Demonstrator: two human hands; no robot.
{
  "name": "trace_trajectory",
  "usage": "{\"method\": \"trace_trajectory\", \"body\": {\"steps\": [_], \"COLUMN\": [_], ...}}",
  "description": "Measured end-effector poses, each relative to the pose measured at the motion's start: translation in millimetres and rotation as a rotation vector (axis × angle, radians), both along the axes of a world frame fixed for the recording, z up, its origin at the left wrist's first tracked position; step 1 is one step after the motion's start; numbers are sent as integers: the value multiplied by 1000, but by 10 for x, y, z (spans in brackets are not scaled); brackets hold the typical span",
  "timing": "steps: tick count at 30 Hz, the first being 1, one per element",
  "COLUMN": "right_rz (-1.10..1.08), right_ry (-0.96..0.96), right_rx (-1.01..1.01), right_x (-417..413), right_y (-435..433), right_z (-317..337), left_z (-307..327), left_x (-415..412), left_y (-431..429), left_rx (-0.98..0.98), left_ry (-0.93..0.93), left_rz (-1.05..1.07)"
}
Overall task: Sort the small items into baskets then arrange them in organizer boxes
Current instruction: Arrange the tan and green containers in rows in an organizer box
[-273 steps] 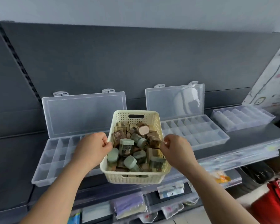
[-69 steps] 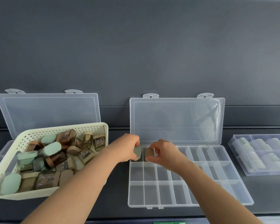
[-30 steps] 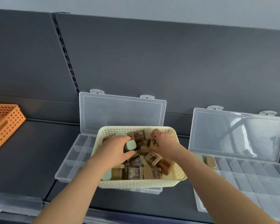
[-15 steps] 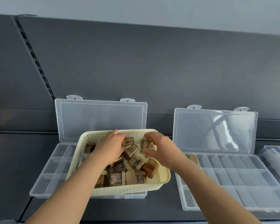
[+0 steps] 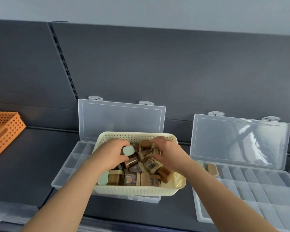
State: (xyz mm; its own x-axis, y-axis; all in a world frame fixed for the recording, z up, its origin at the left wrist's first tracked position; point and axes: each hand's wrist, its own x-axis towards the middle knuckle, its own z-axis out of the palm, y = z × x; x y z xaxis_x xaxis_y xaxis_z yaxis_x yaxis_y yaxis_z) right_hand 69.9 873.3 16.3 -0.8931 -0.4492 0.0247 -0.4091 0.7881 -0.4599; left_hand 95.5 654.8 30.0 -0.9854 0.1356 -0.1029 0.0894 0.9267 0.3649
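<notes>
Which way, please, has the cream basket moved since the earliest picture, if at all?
Yes, leftward: the cream basket was held up just right of the left organizer box; now it rests on that box's tray, covering its right-hand compartments.

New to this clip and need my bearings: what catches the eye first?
A cream basket heaped with small brown and green items sits centre, atop the left clear organizer box. Both hands are in it, the left hand holding a green-capped item, the right hand among brown ones. An orange basket stands far left.

Cream basket (image 5: 137, 190), full of brown and green jars (image 5: 131, 179), rests on one open organizer box (image 5: 69, 166); second box (image 5: 258, 190) open alongside.
</notes>
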Motion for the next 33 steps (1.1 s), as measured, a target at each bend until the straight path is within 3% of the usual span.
{"method": "trace_trajectory", "body": {"steps": [7,13,22,28,33], "right_rz": [136,234,320,131,-60], "right_ry": [-49,-106,-227,-359,-400], "right_rx": [-53,-80,66,-293,-480], "right_x": [-8,52,3,2,155], "right_y": [-309,-646,-954,-681,-305], "right_z": [46,41,55,199,338], "left_z": [175,193,105,134,265], "left_x": [148,380,553,518,452], "left_y": [-230,-492,-647,-617,-302], "left_rx": [184,262,338,368,430], "left_ry": [167,186,223,260,275], "left_rz": [125,177,199,196,131]}}
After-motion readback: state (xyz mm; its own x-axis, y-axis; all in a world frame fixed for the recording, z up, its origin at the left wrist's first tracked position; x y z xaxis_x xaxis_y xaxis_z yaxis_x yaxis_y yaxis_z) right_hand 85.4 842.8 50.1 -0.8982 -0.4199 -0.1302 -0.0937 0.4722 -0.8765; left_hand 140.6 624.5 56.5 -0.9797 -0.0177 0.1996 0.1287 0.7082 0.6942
